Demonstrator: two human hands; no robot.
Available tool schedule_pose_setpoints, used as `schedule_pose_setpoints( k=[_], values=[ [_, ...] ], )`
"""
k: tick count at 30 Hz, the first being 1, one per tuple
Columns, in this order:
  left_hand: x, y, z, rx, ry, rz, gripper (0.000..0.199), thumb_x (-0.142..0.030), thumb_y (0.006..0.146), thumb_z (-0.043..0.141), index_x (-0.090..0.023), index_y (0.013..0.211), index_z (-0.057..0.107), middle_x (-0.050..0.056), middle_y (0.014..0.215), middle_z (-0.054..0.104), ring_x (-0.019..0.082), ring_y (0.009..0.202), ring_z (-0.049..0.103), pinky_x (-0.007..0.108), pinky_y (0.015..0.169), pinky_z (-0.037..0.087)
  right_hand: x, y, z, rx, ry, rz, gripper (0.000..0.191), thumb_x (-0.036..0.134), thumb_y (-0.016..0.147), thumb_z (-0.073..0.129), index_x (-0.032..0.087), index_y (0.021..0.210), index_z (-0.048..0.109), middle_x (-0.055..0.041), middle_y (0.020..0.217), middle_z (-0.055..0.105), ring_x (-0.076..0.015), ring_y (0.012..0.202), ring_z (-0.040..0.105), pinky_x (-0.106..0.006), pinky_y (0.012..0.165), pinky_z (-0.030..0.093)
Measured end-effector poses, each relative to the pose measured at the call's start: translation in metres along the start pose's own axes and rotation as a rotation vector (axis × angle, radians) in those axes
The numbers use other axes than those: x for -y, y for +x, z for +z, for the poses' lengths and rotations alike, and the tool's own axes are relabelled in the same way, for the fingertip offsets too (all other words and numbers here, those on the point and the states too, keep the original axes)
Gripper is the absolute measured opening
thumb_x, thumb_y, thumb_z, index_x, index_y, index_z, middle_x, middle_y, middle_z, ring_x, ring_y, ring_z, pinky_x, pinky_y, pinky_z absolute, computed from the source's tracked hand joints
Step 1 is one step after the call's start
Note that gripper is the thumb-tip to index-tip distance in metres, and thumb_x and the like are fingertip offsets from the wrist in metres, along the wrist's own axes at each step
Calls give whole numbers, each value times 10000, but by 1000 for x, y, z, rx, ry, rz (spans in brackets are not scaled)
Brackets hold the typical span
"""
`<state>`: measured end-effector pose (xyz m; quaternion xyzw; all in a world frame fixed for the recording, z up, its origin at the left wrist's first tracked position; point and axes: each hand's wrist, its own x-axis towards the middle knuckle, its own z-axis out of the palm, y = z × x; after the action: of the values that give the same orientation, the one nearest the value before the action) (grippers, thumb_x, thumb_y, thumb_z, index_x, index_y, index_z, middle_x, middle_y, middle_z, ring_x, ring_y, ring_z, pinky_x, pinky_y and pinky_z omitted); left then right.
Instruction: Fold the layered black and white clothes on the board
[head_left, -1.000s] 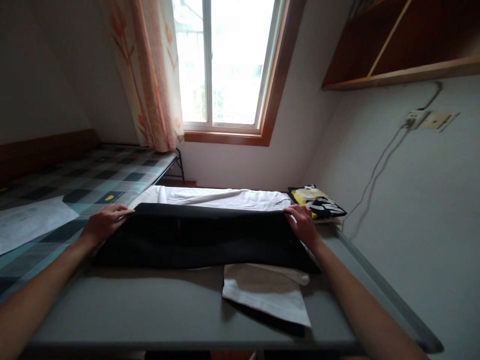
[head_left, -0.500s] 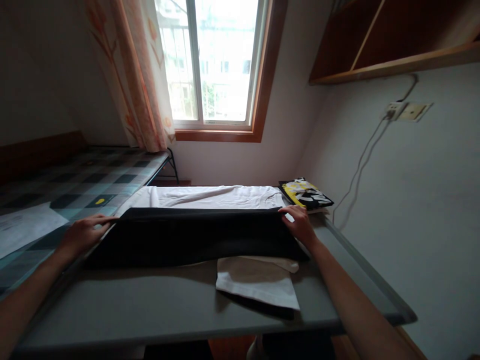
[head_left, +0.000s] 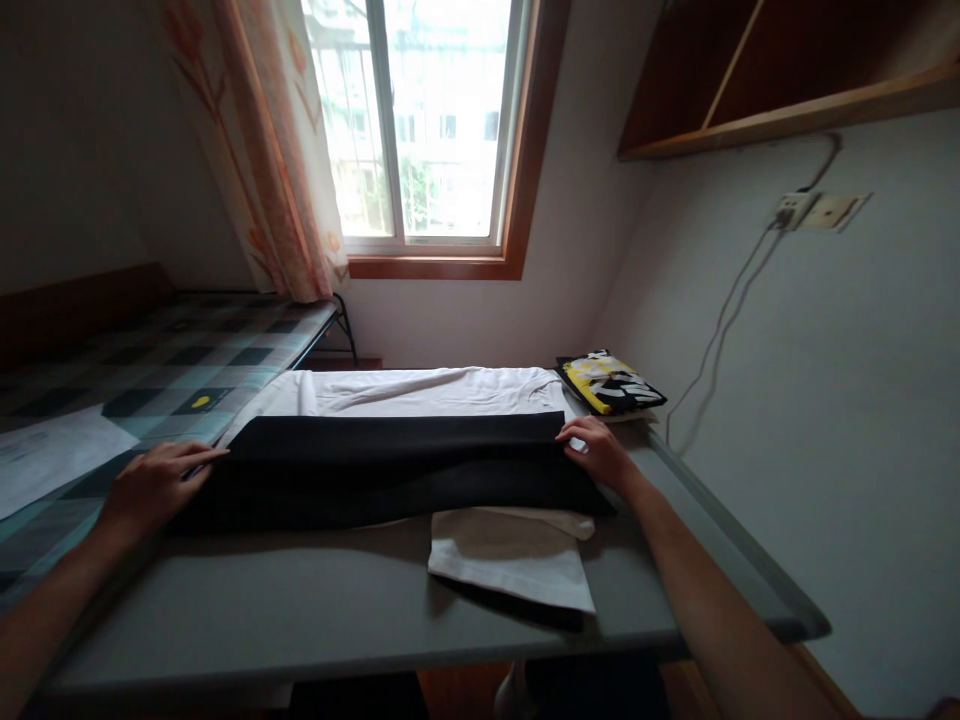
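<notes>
A white and black garment, apparently a T-shirt [head_left: 427,390], lies spread on the grey tabletop [head_left: 300,610]. Its black part [head_left: 405,480] forms a wide band across the front, with a soft crease along it. From under the band a white sleeve-like piece with a black underside [head_left: 510,560] sticks out toward me. My left hand [head_left: 161,485] is at the band's left end, fingers stretched out and tips at the cloth edge; its thumb is mostly hidden. At the right end, my right hand [head_left: 600,455] has thumb and fingers pinched at the black cloth's edge.
A folded black, yellow and white cloth [head_left: 611,382] rests at the table's far right corner. On the left stands a bed with a checked cover [head_left: 225,345] and a paper sheet [head_left: 60,455]. A wall shelf [head_left: 787,105] and a hanging cable [head_left: 724,320] are at right.
The black cloth's raised far edge has come down flatter onto the white part. Both hands have lowered slightly toward me, and the left has drawn a little outward.
</notes>
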<state>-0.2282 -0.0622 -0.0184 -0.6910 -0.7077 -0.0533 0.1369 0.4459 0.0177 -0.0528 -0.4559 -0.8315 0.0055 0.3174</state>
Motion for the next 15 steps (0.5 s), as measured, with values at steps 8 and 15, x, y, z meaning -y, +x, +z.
schedule_pose_setpoints(
  k=[8, 15],
  values=[
    [-9, -8, 1, -26, 80, 40, 423, -287, 904, 365, -304, 1089, 745, 58, 1126, 716, 277, 1047, 614, 373, 845, 453, 3, -3, -4, 191, 174, 86, 153, 154, 764, 594, 206, 807, 732, -65, 888, 663, -198, 794, 633, -335, 754, 503],
    [-37, 0, -9, 84, -21, 126, 490, -181, 787, 448, -291, 1187, 709, 65, 1294, 659, 299, 1182, 581, 460, 991, 383, 12, -3, -15, 180, 294, 271, 182, 339, 793, 606, 189, 840, 700, -53, 840, 662, -185, 739, 606, -309, 688, 485]
  ],
)
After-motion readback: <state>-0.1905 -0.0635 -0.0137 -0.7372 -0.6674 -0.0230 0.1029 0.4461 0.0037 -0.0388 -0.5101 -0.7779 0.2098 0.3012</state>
